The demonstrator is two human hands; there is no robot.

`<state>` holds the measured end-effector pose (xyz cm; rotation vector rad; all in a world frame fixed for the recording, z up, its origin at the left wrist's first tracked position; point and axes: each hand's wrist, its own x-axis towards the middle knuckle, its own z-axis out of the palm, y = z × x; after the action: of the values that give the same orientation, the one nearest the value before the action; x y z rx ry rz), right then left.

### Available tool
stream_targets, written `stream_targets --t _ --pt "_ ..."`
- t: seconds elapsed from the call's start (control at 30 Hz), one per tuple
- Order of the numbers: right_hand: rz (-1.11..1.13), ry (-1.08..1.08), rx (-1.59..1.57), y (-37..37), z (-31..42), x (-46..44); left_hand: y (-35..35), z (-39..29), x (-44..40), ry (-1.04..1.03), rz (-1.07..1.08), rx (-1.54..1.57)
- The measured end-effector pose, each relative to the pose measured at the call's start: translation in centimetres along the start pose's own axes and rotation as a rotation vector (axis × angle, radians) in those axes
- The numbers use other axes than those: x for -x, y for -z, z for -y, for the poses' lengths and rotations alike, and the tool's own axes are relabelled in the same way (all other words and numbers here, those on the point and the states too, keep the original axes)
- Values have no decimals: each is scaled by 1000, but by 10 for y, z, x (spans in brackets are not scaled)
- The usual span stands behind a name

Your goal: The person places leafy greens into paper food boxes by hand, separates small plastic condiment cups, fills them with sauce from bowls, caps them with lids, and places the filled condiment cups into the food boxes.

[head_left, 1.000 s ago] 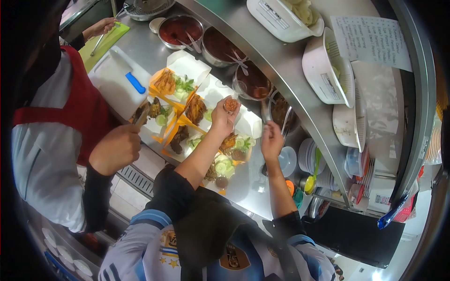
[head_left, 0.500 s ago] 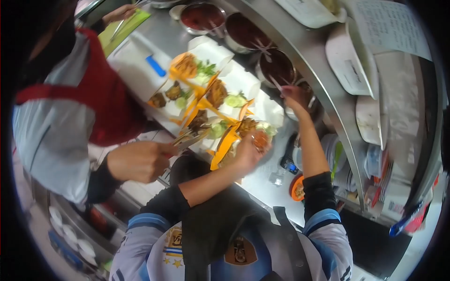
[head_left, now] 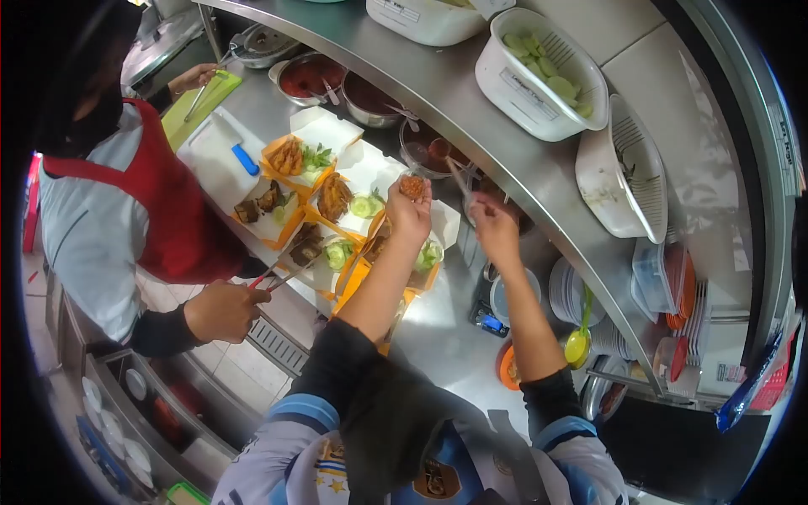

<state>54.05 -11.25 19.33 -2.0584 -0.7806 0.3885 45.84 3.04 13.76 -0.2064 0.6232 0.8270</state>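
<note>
My left hand (head_left: 408, 215) is closed around a small cup of red chili sauce (head_left: 412, 186), held above the open food boxes. In my right hand (head_left: 495, 225) is the handle of a spoon (head_left: 454, 173), its sauce-covered bowl over a metal pot of dark red sauce (head_left: 425, 150). Below and left of my hands, orange-lined takeaway boxes (head_left: 368, 172) hold fried chicken (head_left: 334, 197), sliced cucumber (head_left: 365, 207) and green leaves (head_left: 316, 156). My left forearm hides part of the nearest boxes.
At left, a co-worker in a red apron (head_left: 168, 185) holds tongs (head_left: 290, 276) near the boxes. A blue-handled knife (head_left: 245, 159) lies on a white board. The steel shelf (head_left: 396, 80) bears white baskets (head_left: 539, 101). An orange bowl (head_left: 507, 369) and stacked plates (head_left: 572, 290) stand at right.
My left hand has lifted the sauce cup from beside the nearest box toward the pots. The spoon's bowl now shows above the pot. The view has shifted, and the co-worker's tongs have drawn back.
</note>
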Motion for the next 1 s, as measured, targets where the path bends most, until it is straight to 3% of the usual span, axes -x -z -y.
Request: stream_targets --t 0.03,0.1,0.23,0.37,0.43,0.57,0.63,0.67,0.7,0.73,0.77,0.8,0.83,0.93,1.0 --pt "5 9 -7 2 2 6 -1 6 -11 -7 11 -3" --pt "10 485 424 6 20 19 0 13 -24 -19 23 -10" --pt "78 468 585 10 27 29 0 12 -30 -31 114 -70" --pt "-20 549 458 5 3 21 -2 2 -34 -15 146 -82" --pt "-101 245 155 -3 -30 7 -1 -3 -32 -10 135 -49" --pt "-24 151 280 -7 -26 -52 17 -11 -1 94 172 -133" --pt "196 -235 122 -21 -34 -81 32 -17 20 111 191 -134" --pt "207 -223 98 -26 -35 -84 45 -17 25 200 325 -120" --pt "82 38 313 -30 -36 -82 57 -24 33 287 455 -107" --pt "-58 295 528 -35 -35 -78 58 -33 51 269 455 -119" --pt "-60 296 520 -34 -27 -66 51 -35 76 231 325 -170" --pt "-134 397 354 -27 -9 -45 50 -31 94 205 193 -218" --pt "-211 495 192 -24 0 -26 59 -33 104 218 197 -223" --pt "-56 175 -84 -35 -25 26 91 -60 132 274 208 -198" --pt "141 -72 -400 -54 -39 67 104 -68 149 226 81 -317"
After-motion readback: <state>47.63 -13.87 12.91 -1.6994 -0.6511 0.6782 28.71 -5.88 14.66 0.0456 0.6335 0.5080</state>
